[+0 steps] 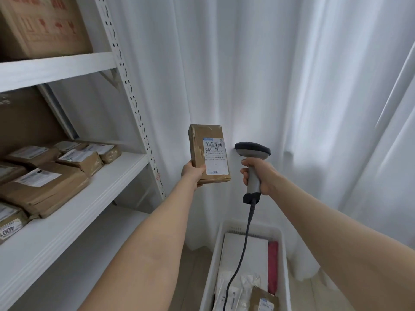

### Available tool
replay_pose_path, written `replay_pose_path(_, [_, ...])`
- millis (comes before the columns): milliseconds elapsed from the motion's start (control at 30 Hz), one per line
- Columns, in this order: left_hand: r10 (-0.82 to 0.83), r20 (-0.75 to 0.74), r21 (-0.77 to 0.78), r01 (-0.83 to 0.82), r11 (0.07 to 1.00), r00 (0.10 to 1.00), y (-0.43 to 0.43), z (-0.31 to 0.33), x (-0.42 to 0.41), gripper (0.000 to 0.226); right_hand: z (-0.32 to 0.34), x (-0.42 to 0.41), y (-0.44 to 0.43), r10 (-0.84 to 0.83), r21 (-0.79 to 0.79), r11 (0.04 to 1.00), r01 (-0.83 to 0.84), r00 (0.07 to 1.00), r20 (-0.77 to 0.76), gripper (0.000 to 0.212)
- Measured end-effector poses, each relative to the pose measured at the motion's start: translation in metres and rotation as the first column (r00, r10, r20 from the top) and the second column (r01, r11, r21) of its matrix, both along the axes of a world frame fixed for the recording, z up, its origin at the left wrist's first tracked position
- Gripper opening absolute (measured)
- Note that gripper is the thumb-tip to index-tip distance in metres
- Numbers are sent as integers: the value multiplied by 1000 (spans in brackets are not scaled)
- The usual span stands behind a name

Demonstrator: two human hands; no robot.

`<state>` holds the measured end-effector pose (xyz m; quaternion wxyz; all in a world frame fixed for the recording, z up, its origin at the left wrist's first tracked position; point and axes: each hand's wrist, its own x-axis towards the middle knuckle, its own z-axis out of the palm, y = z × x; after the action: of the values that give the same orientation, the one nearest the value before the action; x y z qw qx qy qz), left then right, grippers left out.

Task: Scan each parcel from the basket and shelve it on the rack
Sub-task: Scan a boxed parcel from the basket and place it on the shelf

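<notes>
Gripping a brown parcel (207, 151) by its lower left corner in the left hand (192, 174), upright in the air, label toward the camera, just right of the rack (121, 173). Clasping the scanner (252, 152) handle in the right hand (260, 176), beside the parcel, above the basket (283, 254).

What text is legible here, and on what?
"4001", seen upside down: label on the front-left parcel on the shelf.
Held parcel: label code line and barcode too blurred to read.
Top carton: red handling symbols, print blurred.
Other shelf parcels and basket items: labels too small.
</notes>
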<state>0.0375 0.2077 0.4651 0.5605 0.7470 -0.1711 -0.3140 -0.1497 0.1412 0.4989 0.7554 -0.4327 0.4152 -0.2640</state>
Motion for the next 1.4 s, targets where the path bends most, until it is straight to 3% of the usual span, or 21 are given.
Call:
replay_pose_path(200, [25, 15, -27, -25, 999, 1000, 56, 12, 0, 37, 0, 12, 33, 35, -39, 999, -33, 999, 33, 10])
replay_pose_path(433, [97, 2, -15, -97, 995, 995, 155, 20, -20, 48, -2, 16, 115, 155, -64, 986, -155, 988, -1, 27])
replay_pose_path(633, [214, -29, -43, -215, 976, 976, 248, 31, -35, 38, 0, 28, 194, 287, -16, 958, -287, 955, 77, 12])
replay_pose_path(800, [349, -36, -70, -351, 934, 936, 323, 46, -30, 30, 5, 56, 251, 388, -31, 922, -387, 919, 69, 39])
replay_pose_path(1100, [502, -46, -44, -504, 863, 864, 447, 50, 13, 38, 13, 123, 341, 546, -68, 837, -543, 837, 42, 37])
replay_pose_path(1400, [541, -83, 49, -539, 841, 837, 518, 37, 98, 39, 7, 213, 414, 571, -54, 818, -573, 820, -38, 38])
